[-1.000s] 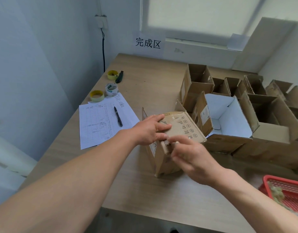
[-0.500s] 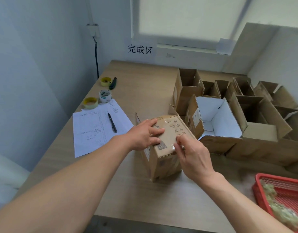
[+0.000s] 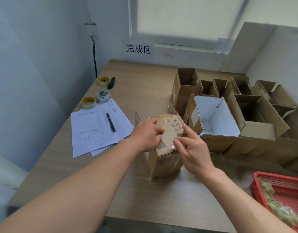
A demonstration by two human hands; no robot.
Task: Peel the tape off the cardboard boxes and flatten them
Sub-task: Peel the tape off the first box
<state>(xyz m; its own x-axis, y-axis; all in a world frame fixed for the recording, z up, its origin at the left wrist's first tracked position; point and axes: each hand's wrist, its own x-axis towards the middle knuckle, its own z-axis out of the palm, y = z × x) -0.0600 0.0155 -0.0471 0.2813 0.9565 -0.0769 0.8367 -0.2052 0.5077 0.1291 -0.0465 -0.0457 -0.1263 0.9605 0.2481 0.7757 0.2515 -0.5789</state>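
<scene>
We caught it early in the job: the small cardboard box stood near the front middle of the table, not flattened, clear tape across its top panel. Behind it and to the right waited the open boxes, all upright, none flat that we could see. The red basket at front right held what looked like wadded scraps; we could not tell if they were tape. So nearly everything was left.

The left hand pressed on the top panel, fingers mostly straight. The right hand worked the tape near the front edge, thumb and fingertips seemingly pinching it. The box's long axis ran front to back, angled slightly right, taped panel up, side flaps sticking out.
</scene>
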